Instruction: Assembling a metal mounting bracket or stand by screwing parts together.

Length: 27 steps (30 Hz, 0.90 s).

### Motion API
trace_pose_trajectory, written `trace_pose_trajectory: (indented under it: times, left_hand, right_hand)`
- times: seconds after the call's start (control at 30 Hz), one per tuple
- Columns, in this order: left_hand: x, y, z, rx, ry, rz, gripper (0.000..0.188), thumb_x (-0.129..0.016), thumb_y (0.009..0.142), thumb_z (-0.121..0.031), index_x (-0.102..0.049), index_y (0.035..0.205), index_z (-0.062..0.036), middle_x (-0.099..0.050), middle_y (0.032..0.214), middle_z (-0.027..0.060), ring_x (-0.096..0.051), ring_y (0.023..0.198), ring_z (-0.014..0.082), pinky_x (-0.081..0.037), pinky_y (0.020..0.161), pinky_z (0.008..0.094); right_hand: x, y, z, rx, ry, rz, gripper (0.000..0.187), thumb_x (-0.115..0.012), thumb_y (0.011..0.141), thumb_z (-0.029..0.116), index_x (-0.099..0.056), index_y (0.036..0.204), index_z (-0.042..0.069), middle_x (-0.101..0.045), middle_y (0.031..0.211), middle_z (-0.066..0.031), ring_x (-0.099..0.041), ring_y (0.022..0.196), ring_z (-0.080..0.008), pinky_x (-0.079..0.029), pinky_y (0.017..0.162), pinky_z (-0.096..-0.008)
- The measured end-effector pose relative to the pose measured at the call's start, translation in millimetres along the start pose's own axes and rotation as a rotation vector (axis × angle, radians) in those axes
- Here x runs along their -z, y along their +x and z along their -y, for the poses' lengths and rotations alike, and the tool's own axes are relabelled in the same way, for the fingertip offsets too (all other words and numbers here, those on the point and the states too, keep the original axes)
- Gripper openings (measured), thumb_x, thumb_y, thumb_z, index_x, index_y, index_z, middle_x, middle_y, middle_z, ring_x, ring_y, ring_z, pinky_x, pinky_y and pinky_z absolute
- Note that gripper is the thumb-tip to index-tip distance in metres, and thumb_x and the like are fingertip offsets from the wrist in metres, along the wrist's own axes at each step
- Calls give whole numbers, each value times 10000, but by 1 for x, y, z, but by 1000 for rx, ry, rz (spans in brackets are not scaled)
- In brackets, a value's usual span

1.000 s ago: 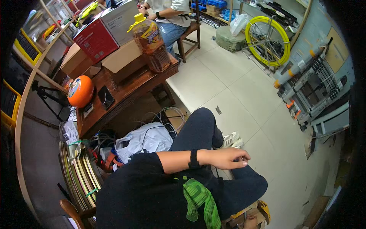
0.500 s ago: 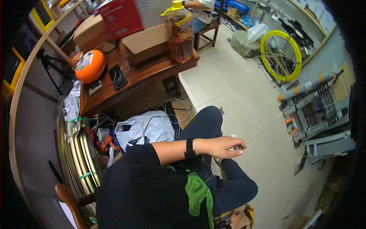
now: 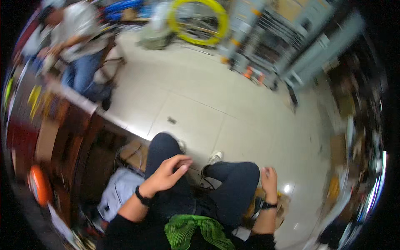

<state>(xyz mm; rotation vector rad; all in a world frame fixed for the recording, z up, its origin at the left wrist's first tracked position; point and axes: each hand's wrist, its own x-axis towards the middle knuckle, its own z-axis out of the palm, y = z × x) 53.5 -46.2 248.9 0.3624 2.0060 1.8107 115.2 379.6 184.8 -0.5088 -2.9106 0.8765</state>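
My left hand (image 3: 168, 174) hovers over my left thigh, its thumb and bent fingers apart, and nothing shows in it. To the right, my right hand (image 3: 269, 180) is raised beside my right knee. Its fingers are loosely apart and no object is visible in them, though motion softens the outline. A brown and yellow bag or carton (image 3: 284, 207) lies by my right wrist, partly behind the forearm. Beneath my left forearm sits a whitish plastic bag (image 3: 118, 189).
A wooden table (image 3: 79, 146) with an orange rounded object (image 3: 39, 185) stands at left. Another person (image 3: 81, 46) sits beyond it. A yellow coil on a wheel (image 3: 223, 31) and grey ladders (image 3: 321, 54) lean at the far side. Tiled floor (image 3: 200, 96) stretches ahead.
My view has swung to the right, so the table and coil sit farther left. My left arm has drawn back from reaching across; my right hand has risen from the bag or carton beside me.
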Motion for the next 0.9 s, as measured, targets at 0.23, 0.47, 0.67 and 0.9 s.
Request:
trace_pose_trajectory:
  times: [0.23, 0.47, 0.67, 0.9]
  left_hand:
    - [-13, 106, 24, 231, -53, 181, 306, -477, 975, -121, -478, 1247, 21, -614, 1162, 142, -584, 1075, 214, -445, 959, 351]
    - [3, 176, 21, 377, -244, 59, 304, -454, 994, -151, -462, 1247, 18, -609, 1161, 151, -599, 1034, 202, -496, 851, 316]
    - [31, 198, -87, 403, -343, -49, 372, -449, 1006, -251, -473, 1264, 15, -592, 1157, 137, -578, 988, 186, -483, 831, 302]
    - [80, 220, -265, 327, -339, -108, 340, -420, 1013, -219, -465, 1228, 41, -611, 1154, 175, -596, 1050, 242, -452, 933, 363]
  right_hand:
    - [-10, 77, 17, -7, 47, 179, 344, -586, 907, 342, -607, 954, 2, -615, 973, -177, -577, 959, -362, -469, 843, -423]
    - [-20, 176, 47, -49, 116, 458, 367, -558, 919, 397, -617, 978, 40, -620, 958, -167, -592, 918, -355, -480, 803, -438]
    - [41, 210, 131, 120, 149, 415, 335, -563, 924, 378, -621, 983, 53, -624, 913, -162, -609, 849, -339, -493, 750, -424]
    - [121, 218, 253, -151, 574, 627, 322, -590, 932, 323, -616, 1006, 10, -647, 882, -104, -613, 817, -152, -486, 679, -304]
